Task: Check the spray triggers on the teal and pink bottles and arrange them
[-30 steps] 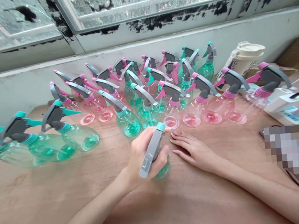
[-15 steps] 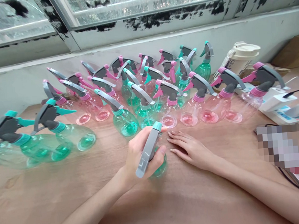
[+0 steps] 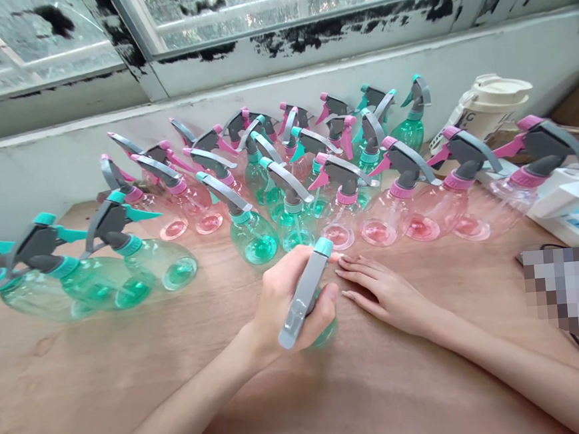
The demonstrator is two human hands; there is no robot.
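My left hand [image 3: 276, 305] is wrapped round the neck of a green spray bottle [image 3: 306, 289] with a grey and teal trigger head. The bottle stands on the wooden table, its body mostly hidden under the hand. Just to the right, my right hand [image 3: 383, 293] lies on the table with its fingers stretched toward the bottle; nothing is in it. Beyond the hands stand a clear green spray bottle [image 3: 254, 240] and a pink spray bottle [image 3: 377, 223], in a crowd of several more.
Several green spray bottles [image 3: 94, 282] stand at the left. A white lidded cup [image 3: 491, 107] and a white power strip [image 3: 576, 204] are at the right, with a blurred-out device [image 3: 570, 288] nearer me. A wall and window [image 3: 303, 8] bound the table's far side.
The whole scene has shifted slightly right in view as the head turned a little left. Both hands keep the same pose, the left still round the spray bottle.
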